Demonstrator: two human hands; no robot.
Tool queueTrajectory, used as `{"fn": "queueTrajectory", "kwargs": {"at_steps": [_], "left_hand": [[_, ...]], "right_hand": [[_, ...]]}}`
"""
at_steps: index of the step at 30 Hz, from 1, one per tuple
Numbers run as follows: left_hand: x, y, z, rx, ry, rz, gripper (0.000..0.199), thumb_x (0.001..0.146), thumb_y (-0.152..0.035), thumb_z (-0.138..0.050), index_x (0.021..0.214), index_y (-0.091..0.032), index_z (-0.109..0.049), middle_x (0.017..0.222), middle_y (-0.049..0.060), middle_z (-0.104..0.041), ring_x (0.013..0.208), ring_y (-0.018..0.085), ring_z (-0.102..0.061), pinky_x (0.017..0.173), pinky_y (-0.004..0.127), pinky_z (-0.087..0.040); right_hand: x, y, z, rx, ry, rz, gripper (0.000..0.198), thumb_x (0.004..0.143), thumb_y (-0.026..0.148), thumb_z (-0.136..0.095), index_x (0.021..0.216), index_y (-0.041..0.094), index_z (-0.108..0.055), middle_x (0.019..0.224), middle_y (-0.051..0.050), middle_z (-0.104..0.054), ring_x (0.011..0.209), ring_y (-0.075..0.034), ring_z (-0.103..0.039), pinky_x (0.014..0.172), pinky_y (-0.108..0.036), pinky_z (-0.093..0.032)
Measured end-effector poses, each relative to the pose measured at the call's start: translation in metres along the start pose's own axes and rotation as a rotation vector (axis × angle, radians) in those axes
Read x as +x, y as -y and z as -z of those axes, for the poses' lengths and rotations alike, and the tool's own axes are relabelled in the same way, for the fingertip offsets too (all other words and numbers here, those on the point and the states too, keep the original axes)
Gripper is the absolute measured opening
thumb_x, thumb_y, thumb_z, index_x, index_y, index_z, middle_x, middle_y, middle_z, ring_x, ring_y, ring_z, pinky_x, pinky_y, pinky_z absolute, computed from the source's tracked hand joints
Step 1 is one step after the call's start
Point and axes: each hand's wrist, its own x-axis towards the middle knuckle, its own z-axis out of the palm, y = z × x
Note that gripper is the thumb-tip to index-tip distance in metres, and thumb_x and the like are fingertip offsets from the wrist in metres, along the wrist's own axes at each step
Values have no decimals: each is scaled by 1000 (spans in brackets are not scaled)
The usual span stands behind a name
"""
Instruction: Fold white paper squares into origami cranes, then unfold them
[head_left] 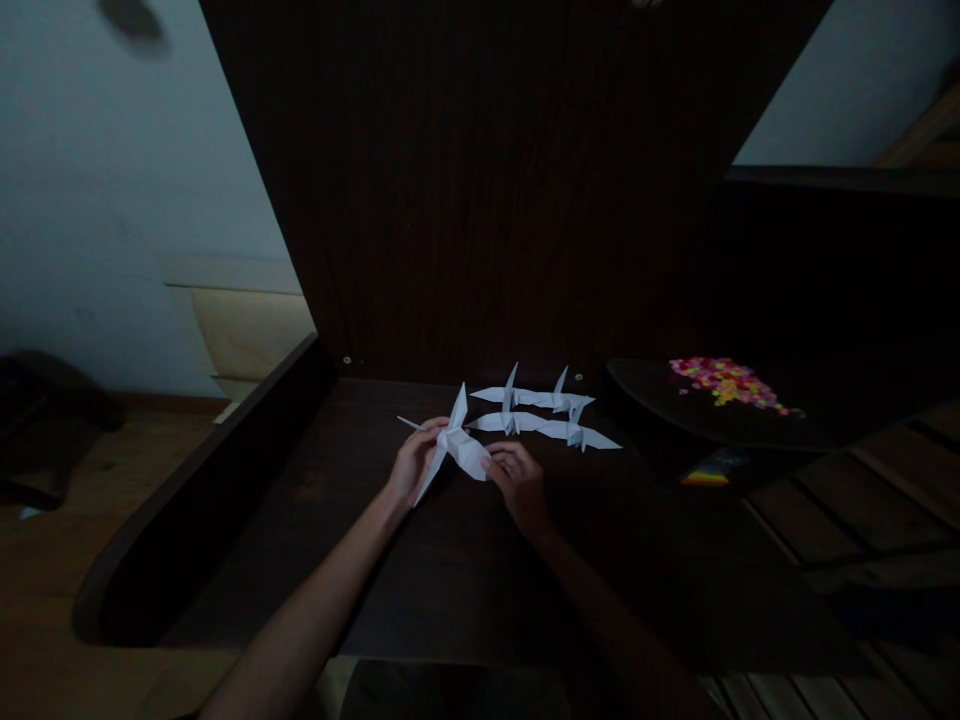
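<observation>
- On the dark desk [420, 580]: left hand [411, 468] and right hand [519, 482] are holding one white paper crane [459, 447], fingers clamped on its body.
- Two finished cranes [541, 412] are lying just beyond.
- No readable writing is showing.

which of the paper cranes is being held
The nearest crane, pinched between the left hand and right hand. The other two cranes lie untouched on the table just behind it.

A paper crane [459, 447] is held between left hand [413, 463] and right hand [519, 483] at frame centre, on the table [450, 570]. Two folded cranes [544, 412] lie behind it, upper right; a tray [675, 415] is set further right.
</observation>
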Motion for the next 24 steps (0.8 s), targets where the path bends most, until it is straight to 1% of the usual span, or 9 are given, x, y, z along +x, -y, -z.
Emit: {"fn": "queueTrajectory", "kwargs": {"at_steps": [2, 3, 6, 8, 11, 14, 18, 22, 24], "left_hand": [[0, 0, 1, -7, 27, 22, 27, 70, -30, -61, 92, -15, -64, 83, 8, -70, 85, 25, -67, 81, 39, -50], [0, 1, 1, -3, 17, 21, 26, 69, -29, -63, 91, -15, -64, 83, 8, -71, 84, 25, -67, 80, 38, -50], [0, 4, 1, 48, -42, -22, 26, 66, -24, -69, 90, -14, -66, 85, 7, -71, 78, 21, -67, 73, 31, -50], [-2, 6, 0, 109, -41, -62, 29, 65, -25, -73, 92, -14, -66, 88, 7, -72, 79, 20, -67, 71, 30, -49], [-7, 7, -3, 231, 23, -102, 36, 65, -27, -76, 98, -15, -67, 97, 10, -72, 91, 24, -66, 77, 31, -49], [-12, 7, -8, 310, 68, -90, 41, 66, -29, -77, 103, -15, -67, 105, 12, -70, 98, 26, -65, 80, 32, -49], [-14, 8, -12, 264, 92, -46, 43, 67, -31, -77, 106, -16, -65, 104, 12, -71, 96, 26, -66, 80, 33, -50], [-14, 9, -14, 142, 97, 16, 40, 69, -30, -75, 105, -16, -65, 101, 10, -72, 90, 24, -67, 77, 32, -50], [-14, 8, -16, 83, 96, 50, 40, 69, -29, -75, 105, -16, -64, 101, 10, -72, 89, 24, -68, 76, 32, -50]], "right_hand": [[0, -2, 1, -36, 20, -15, 24, 71, 33, -68, 90, 19, -61, 79, -4, -66, 63, -15, -60, 58, -28, -50], [0, -2, 1, -64, 22, -4, 25, 71, 33, -68, 91, 19, -61, 81, -4, -66, 64, -15, -60, 60, -28, -49], [0, 1, 2, -131, 22, 47, 28, 72, 31, -67, 97, 18, -63, 86, -6, -68, 76, -18, -62, 68, -30, -49], [-1, 4, 2, -147, 35, 68, 27, 74, 32, -66, 98, 19, -63, 91, -7, -69, 84, -20, -63, 74, -32, -49], [-3, 8, 1, -150, 95, 73, 21, 77, 36, -63, 90, 19, -64, 88, -5, -69, 83, -20, -63, 76, -32, -49], [-6, 10, 0, -138, 136, 48, 21, 79, 40, -62, 82, 19, -63, 78, -2, -67, 75, -18, -61, 71, -29, -49], [-7, 14, -2, -111, 104, 25, 20, 81, 39, -59, 78, 19, -61, 73, 0, -64, 69, -16, -59, 66, -27, -47], [-6, 16, -3, -42, 74, -24, 18, 81, 37, -58, 78, 20, -61, 71, 0, -63, 67, -16, -59, 63, -26, -47], [-5, 16, -3, 7, 63, -46, 19, 80, 38, -60, 78, 20, -62, 72, 0, -64, 69, -16, -60, 64, -26, -48]]}}
